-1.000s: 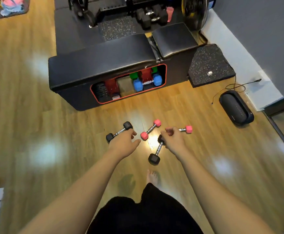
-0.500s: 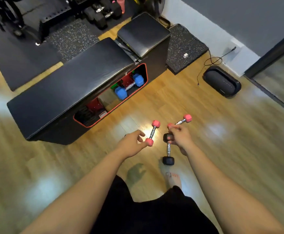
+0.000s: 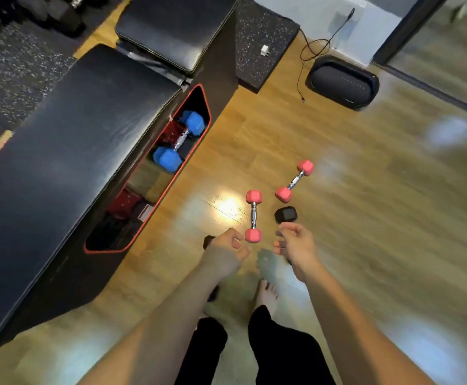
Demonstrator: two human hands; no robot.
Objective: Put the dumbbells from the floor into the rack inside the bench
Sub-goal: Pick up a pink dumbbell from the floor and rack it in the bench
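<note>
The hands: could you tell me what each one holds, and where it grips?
Each hand, left and right, seems closed on a black dumbbell's handle; only the end weights show, so it's uncertain.

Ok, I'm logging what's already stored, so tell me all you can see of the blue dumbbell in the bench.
The blue dumbbell has two hexagonal heads with a matte, rubbery-looking coating, joined by a short shiny metal handle. It lies on its side within the bench's red-rimmed opening, at that opening's far end, with red rack parts behind it. Neither hand touches it. What supports it underneath is hidden in shadow.
</note>
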